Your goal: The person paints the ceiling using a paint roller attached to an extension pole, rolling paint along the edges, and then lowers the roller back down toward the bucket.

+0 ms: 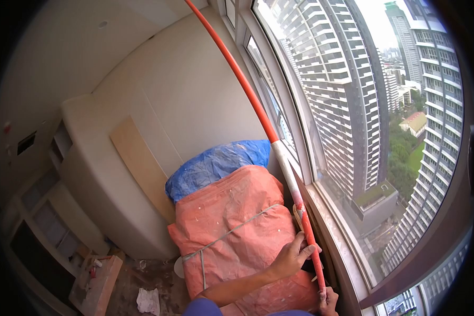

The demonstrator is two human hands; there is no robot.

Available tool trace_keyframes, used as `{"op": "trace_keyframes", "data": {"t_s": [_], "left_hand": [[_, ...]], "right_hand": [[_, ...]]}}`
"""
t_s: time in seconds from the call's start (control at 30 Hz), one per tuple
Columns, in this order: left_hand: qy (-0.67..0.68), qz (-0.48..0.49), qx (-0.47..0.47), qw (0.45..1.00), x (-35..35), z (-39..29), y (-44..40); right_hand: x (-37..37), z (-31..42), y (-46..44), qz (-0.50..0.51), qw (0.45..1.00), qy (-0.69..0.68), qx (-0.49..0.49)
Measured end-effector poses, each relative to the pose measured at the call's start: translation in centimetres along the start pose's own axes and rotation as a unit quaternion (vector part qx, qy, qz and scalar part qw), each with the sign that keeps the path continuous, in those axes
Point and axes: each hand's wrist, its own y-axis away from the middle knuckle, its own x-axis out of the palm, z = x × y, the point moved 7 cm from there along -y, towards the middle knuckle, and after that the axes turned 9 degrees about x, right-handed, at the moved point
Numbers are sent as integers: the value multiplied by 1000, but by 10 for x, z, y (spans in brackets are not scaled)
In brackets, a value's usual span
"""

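Note:
A long red pole (pixel 242 79) with a whitish middle section rises from the lower right past the window to the top of the view. My left hand (pixel 294 256) is closed around its lower red part, beside a thin cord tied at the joint. Lower down, my right hand (pixel 328 302) grips the same pole near its bottom end. Under my left forearm lies a large bundle wrapped in red-orange sheeting (pixel 226 221), with a grey string across it. Blue sheeting (pixel 216 163) covers something behind the bundle.
The window frame and sill (pixel 337 231) run close along the right, with tall buildings outside. A tan board (pixel 142 163) leans on the wall. At the lower left are a wooden box (pixel 96 284) and a white crumpled piece (pixel 148 302) on the dirty floor.

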Motion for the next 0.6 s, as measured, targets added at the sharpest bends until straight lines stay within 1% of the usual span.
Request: {"op": "trace_keyframes", "data": {"t_s": [0.03, 0.13, 0.17, 0.23, 0.27, 0.37, 0.47, 0.5, 0.6], "left_hand": [[-38, -11, 16, 999, -6, 3, -1], [-24, -48, 46, 997, -25, 3, -7], [-41, -50, 69, 996, -35, 5, -12], [-55, -57, 75, 994, -58, 2, -28], [-63, -61, 79, 993, -69, -4, -38], [-28, -74, 113, 990, -97, -28, -69], [5, -100, 89, 991, -132, -46, -101], [-4, -106, 83, 991, -144, -48, -112], [-19, -126, 65, 990, -177, -59, -144]], "right_hand": [[4, 4, -3, -6, 1000, 2, -12], [18, 18, -15, -12, 999, -23, -41], [26, 15, -22, -8, 999, -42, -33], [47, 4, -39, 0, 997, -78, -14], [55, 9, -48, -5, 997, -78, -18], [74, 43, -84, -18, 997, -72, -38], [88, 78, -129, -32, 997, -58, -49], [96, 78, -142, -39, 996, -42, -66], [114, 98, -176, -46, 996, -55, -53]]}}
